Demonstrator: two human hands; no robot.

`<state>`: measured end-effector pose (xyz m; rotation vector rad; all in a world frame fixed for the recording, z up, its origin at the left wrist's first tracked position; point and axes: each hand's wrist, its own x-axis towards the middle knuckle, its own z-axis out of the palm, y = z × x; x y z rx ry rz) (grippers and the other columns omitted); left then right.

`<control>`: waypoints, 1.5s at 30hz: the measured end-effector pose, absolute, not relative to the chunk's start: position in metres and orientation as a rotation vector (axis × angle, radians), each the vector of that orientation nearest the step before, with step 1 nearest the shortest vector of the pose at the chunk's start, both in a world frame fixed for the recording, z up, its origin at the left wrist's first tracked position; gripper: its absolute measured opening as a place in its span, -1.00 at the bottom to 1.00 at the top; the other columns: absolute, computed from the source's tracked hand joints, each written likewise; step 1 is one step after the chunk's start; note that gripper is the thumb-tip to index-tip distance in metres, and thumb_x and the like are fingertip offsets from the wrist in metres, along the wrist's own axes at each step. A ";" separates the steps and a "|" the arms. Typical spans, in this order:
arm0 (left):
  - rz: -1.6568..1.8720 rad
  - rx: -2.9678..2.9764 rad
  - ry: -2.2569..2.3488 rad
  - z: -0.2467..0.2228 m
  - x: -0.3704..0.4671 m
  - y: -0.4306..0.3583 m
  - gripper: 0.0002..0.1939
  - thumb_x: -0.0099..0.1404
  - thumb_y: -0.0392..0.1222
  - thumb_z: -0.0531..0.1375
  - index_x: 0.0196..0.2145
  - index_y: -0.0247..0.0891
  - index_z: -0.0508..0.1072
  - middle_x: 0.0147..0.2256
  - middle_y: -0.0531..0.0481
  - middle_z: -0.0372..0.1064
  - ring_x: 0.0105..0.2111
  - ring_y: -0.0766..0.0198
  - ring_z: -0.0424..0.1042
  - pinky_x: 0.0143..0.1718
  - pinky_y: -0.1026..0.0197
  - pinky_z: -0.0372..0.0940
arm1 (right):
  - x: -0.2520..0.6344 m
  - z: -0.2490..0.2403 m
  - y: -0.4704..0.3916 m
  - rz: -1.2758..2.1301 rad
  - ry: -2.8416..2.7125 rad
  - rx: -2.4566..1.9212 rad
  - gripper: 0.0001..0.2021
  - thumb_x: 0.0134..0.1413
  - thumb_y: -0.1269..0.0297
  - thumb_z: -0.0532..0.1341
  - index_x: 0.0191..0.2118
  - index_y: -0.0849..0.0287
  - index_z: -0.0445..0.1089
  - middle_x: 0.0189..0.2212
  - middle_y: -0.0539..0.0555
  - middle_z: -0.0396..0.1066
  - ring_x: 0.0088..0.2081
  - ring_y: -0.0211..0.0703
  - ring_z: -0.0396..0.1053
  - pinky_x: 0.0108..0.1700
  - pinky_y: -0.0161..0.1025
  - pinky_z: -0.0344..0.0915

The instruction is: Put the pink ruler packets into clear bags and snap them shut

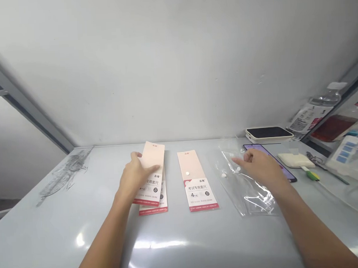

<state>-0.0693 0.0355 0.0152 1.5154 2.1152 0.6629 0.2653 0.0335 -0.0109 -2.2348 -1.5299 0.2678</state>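
My left hand [136, 172] grips a pink and white printed card [151, 156], thumb on its front and fingers behind, over a second similar card [163, 205] on the table. Between my hands lies another such card [196, 181], with a white round dot on its pink part. At the right, clear plastic bags [242, 194] with white round buttons lie on the table. Above them is my right hand [252, 162], its index finger and thumb apart and the other fingers curled; nothing shows in it.
Right of the bags lie a phone [289, 174], a white-cased device [268, 133], a cream pouch [297, 159] and a green-and-white cable plug [312, 175]. Bottles [316, 111] and a plastic box [348, 153] stand at the far right. A wall rises behind the table.
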 end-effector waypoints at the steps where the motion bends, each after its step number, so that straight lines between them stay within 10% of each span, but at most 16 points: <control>1: 0.753 1.463 2.031 0.018 -0.070 0.035 -0.28 -0.13 0.19 0.23 -0.06 -0.17 0.13 -0.44 -0.09 0.44 -0.59 0.13 0.40 -0.66 0.25 0.15 | 0.266 -0.007 0.032 0.289 -1.499 -2.183 -0.68 -0.13 -0.05 0.10 -0.56 0.11 0.11 -0.65 -0.04 0.25 -0.57 -0.17 0.24 -0.54 -0.25 0.10; 6: 1.110 1.215 1.426 0.031 -0.059 0.027 -0.43 -0.01 0.06 0.24 -0.07 -0.18 0.23 -0.43 -0.03 0.45 -0.55 0.22 0.43 -0.59 0.25 0.28 | 0.252 0.011 0.021 0.595 -1.270 -1.780 -0.66 -0.11 -0.06 0.13 -0.40 0.15 0.27 -0.71 -0.06 0.22 -0.64 -0.22 0.24 -0.60 -0.30 0.15; 13: 0.733 1.121 0.758 0.021 0.007 -0.015 -0.64 0.07 -0.07 0.23 -0.19 -0.27 0.35 -0.38 -0.07 0.45 -0.47 0.26 0.44 -0.50 0.29 0.30 | 0.196 0.017 0.001 0.725 -1.326 -1.523 -0.84 -0.10 0.18 0.16 -0.46 0.17 0.34 -0.69 -0.05 0.26 -0.63 -0.25 0.22 -0.61 -0.34 0.12; 26: 1.281 1.137 1.196 0.002 0.019 -0.005 -0.63 0.17 -0.01 0.11 -0.10 -0.20 0.23 -0.23 -0.09 0.40 -0.39 0.24 0.44 -0.40 0.20 0.34 | 0.192 0.016 -0.004 1.414 -1.159 -1.275 -0.69 -0.07 0.02 0.18 -0.34 0.14 0.50 -0.72 -0.06 0.24 -0.60 -0.27 0.25 -0.45 -0.27 0.24; 33: 1.719 1.175 1.529 0.003 0.003 0.008 -0.73 0.12 0.00 0.16 -0.34 -0.20 0.20 -0.40 0.06 0.32 -0.40 0.29 0.38 -0.43 0.26 0.30 | 0.176 0.008 -0.012 1.825 -0.873 -0.901 -0.70 -0.02 0.05 0.17 -0.24 0.12 0.46 -0.20 0.12 0.43 -0.15 -0.06 0.38 -0.08 -0.12 0.30; 38: 1.869 1.240 1.584 0.010 0.003 0.007 -0.75 0.16 -0.03 0.13 -0.27 -0.20 0.21 -0.28 0.01 0.29 -0.26 0.28 0.36 -0.30 0.26 0.29 | 0.164 0.001 -0.019 1.799 -0.931 -0.856 -0.56 -0.11 0.19 0.28 -0.03 0.04 0.32 -0.07 0.10 0.38 -0.02 -0.09 0.30 0.02 -0.11 0.23; 45: 1.643 1.262 1.270 0.012 0.015 -0.006 -0.51 0.01 -0.15 0.27 -0.11 -0.17 0.19 -0.16 -0.04 0.33 -0.18 0.17 0.39 -0.25 0.21 0.33 | 0.158 -0.007 -0.017 1.484 -1.015 -1.026 -0.68 -0.22 0.21 0.33 -0.23 0.14 0.43 -0.21 0.10 0.45 -0.13 -0.02 0.37 -0.10 -0.12 0.30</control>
